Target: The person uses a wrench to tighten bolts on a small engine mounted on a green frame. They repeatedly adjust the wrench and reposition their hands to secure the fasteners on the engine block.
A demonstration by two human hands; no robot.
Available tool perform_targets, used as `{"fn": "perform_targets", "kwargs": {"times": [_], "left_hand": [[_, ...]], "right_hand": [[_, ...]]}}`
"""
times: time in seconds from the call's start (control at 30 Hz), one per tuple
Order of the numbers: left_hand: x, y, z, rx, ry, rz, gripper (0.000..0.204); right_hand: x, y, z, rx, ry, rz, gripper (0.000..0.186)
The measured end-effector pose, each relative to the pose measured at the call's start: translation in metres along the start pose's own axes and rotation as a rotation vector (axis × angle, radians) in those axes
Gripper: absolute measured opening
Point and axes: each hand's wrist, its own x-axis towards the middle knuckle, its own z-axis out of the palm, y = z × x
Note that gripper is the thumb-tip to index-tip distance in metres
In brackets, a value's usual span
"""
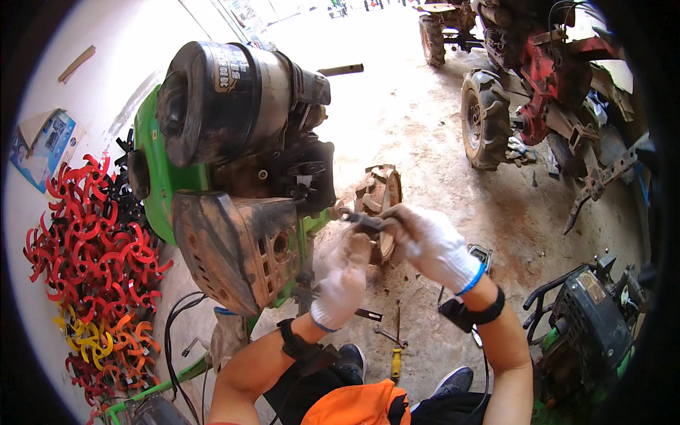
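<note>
In front of the green machine's engine (244, 205), both my hands, in white work gloves with soiled fingers, meet at a small dark metal part (365, 222). My right hand (433, 244) pinches its right end from above. My left hand (345, 275) is just below, thumb and fingers closed up against the part's underside. The part's exact kind is hard to make out. To the left is a rusty, slotted muffler guard (244, 251), with a black cylindrical air cleaner (216, 103) above it. A lugged wheel (386, 205) stands behind my hands.
On the floor lie a yellow-handled screwdriver (396, 361) and a wrench (391, 336), close to my shoes. Red, orange and yellow curved blades (99, 248) are heaped at the left wall. A red tiller (542, 92) stands far right; another dark engine (591, 319) is near right.
</note>
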Motion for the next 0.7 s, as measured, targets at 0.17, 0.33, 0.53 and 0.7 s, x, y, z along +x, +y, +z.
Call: {"fn": "perform_targets", "kwargs": {"times": [0.17, 0.33, 0.53, 0.7], "left_hand": [[0.001, -0.005, -0.004, 0.010, -0.108, 0.099, 0.054], [0.004, -0.002, -0.007, 0.026, -0.099, -0.038, 0.053], [0.009, -0.008, -0.013, 0.009, -0.081, -0.072, 0.054], [0.011, -0.008, -0.016, 0.013, -0.075, -0.112, 0.053]], "right_hand": [[0.025, -0.004, -0.030, -0.012, 0.114, -0.225, 0.014], [0.077, -0.010, -0.031, -0.082, -0.023, -0.260, 0.022], [0.122, -0.007, -0.045, -0.162, -0.250, -0.348, 0.028], [0.160, -0.002, -0.050, -0.136, -0.467, -0.266, 0.045]]}}
